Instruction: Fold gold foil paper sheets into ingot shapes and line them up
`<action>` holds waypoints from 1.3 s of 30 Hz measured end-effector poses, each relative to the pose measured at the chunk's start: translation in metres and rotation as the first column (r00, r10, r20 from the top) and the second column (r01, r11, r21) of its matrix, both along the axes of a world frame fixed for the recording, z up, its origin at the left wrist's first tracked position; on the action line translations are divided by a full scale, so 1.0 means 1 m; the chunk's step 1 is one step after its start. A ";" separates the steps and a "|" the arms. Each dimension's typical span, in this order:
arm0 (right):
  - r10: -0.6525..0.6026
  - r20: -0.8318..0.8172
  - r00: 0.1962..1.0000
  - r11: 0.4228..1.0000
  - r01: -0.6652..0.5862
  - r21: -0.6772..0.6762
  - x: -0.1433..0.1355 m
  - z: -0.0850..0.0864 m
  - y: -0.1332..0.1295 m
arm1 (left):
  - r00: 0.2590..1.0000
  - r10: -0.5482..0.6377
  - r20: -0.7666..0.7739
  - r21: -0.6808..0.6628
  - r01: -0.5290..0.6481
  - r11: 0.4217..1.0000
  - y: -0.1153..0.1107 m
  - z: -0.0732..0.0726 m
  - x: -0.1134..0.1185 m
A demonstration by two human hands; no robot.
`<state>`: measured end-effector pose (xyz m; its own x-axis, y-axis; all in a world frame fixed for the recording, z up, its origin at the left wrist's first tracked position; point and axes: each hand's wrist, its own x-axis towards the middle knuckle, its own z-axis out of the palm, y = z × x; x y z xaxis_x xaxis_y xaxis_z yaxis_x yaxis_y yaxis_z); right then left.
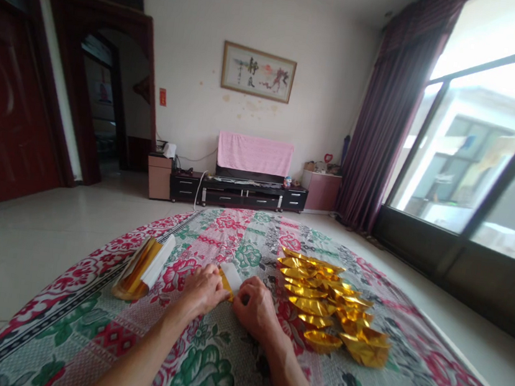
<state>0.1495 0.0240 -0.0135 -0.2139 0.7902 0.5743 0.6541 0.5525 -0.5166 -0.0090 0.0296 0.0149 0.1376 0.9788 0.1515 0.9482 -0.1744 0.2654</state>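
Between my two hands lies a small sheet of gold foil paper (231, 272), its white side partly showing, on the flowered cloth. My left hand (206, 287) has its fingers closed on the sheet's left side, where a strip of gold shows. At the sheet's right edge my right hand (257, 304) is curled, thumb and fingers pressed together on the paper. Folded gold paper ingots (308, 292) stand in rows to the right of my right hand. Off to the left rests a stack of gold and white paper sheets (144, 268), curled up at its sides.
A round table with a flowered tablecloth (202, 374) spreads under my hands. Beyond it, a low black TV cabinet (242, 197) stands against the wall, with a pink cloth (255, 154) draped above it. Purple curtains (379, 120) hang beside a large window on the right.
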 end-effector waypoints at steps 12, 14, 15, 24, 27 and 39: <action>-0.025 0.020 0.999 1.000 0.025 0.000 -0.001 -0.001 -0.001 | 1.000 0.001 -0.012 0.044 0.000 0.999 0.002 -0.006 -0.001; -0.033 0.021 0.999 0.999 0.033 -0.001 -0.002 0.000 -0.002 | 1.000 0.005 -0.014 0.037 -0.005 0.999 0.002 -0.005 -0.001; -0.039 0.021 0.999 0.999 0.039 -0.004 -0.002 0.000 -0.002 | 1.000 0.010 -0.015 0.033 -0.009 0.999 0.002 -0.005 -0.001; -0.076 0.057 0.995 0.996 0.078 -0.038 -0.006 0.004 -0.001 | 1.000 0.003 0.013 0.051 -0.004 0.999 0.000 -0.007 -0.002; -0.077 0.064 0.995 0.996 0.080 -0.043 -0.007 0.005 -0.002 | 1.000 0.008 0.016 0.055 -0.009 0.998 0.001 -0.008 -0.001; 0.013 0.091 0.996 0.997 -0.006 -0.080 -0.003 0.006 -0.006 | 1.000 0.016 0.010 0.069 -0.017 0.998 0.002 -0.008 0.000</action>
